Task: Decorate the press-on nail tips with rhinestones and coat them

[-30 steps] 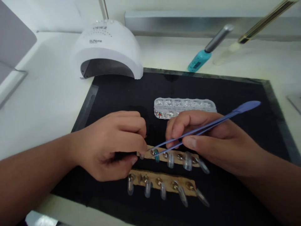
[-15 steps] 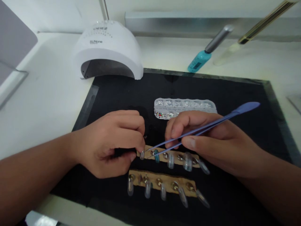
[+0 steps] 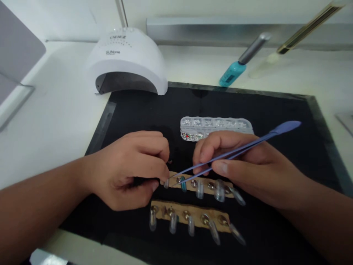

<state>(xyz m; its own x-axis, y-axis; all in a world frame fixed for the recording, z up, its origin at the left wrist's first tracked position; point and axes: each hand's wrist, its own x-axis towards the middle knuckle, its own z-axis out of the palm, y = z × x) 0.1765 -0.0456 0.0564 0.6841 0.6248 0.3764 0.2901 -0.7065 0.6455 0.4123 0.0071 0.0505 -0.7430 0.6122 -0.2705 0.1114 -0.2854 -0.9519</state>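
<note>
My right hand grips purple tweezers between thumb and fingers. Their two tips stand apart, just left of a teal false nail. That nail sits on the upper cardboard strip, which also carries several clear false nails on round metal mounts. With curled fingers, my left hand holds the strip's left end, where a clear false nail shows beside the index fingertip. Closer to me lies a lower cardboard strip with several clear nails. A rhinestone box is partly covered by my right hand.
A white nail lamp stands at the back left, on the edge of the black mat. Behind the mat lie a teal polish bottle and a gold-capped clear bottle. A tiny gem rests near my left fingers.
The whole view has shifted slightly. Both hands, the tweezers and the strips keep nearly the same positions relative to each other.
</note>
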